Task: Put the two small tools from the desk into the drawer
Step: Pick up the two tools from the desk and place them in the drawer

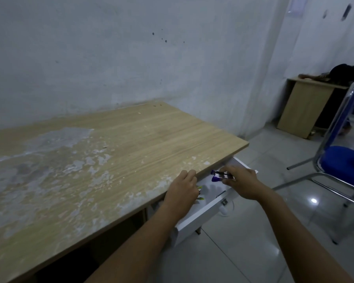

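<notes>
A white drawer (204, 211) stands pulled out under the right end of the wooden desk (114, 152). My right hand (243, 184) hovers over the open drawer, fingers closed on a small purple and black tool (217, 175). My left hand (182, 188) is over the drawer's left side at the desk edge, fingers curled around a small tool with green and yellow parts (200, 193), mostly hidden by the hand. The drawer's inside is largely covered by both hands.
The desk top is worn with pale patches and stands against a grey wall. A blue chair with a metal frame (339, 166) stands to the right on the tiled floor. A second small wooden desk (302, 107) is in the far right corner.
</notes>
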